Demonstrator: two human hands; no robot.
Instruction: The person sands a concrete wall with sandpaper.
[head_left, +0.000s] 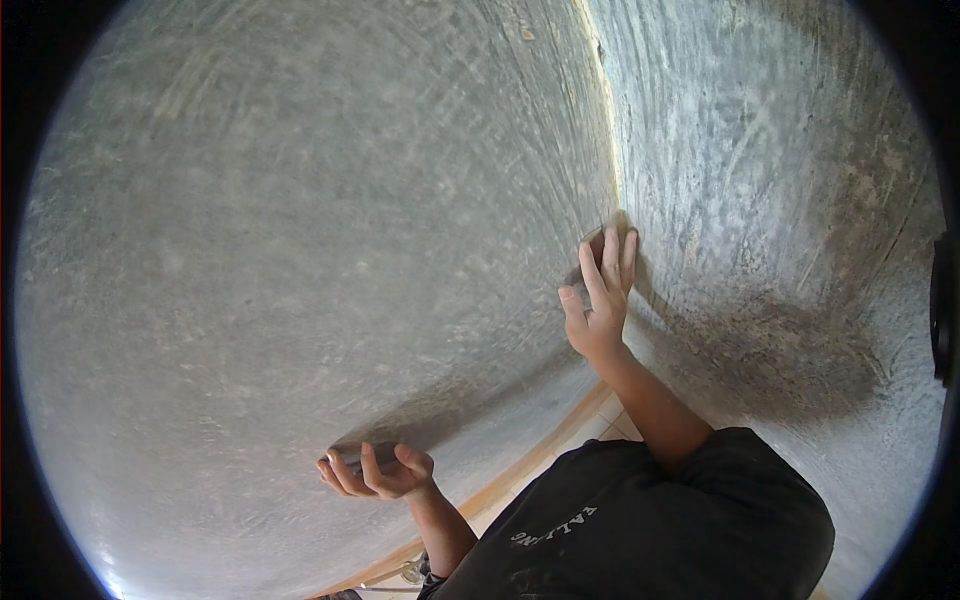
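Observation:
My right hand (606, 289) is raised to the inside corner where two grey plastered walls meet. Its fingers lie flat over a thin dark piece (595, 246) pressed to the surface; what this piece is made of is unclear. Lower and to the left, my left hand (379, 472) is beside the left wall (300, 247), palm turned towards it and fingers curled. Something dark shows between its thumb and fingers, and I cannot tell whether it is a held piece or shadow. Whitish dust coats the right fingers.
A pale, rough line (611, 127) runs up the corner. The right wall (720, 172) is streaked, with a dark blotch. Along the left wall's foot runs a tan strip (517, 480), beside light floor tiles (615, 420). A metal fitting (411, 571) shows at the bottom edge.

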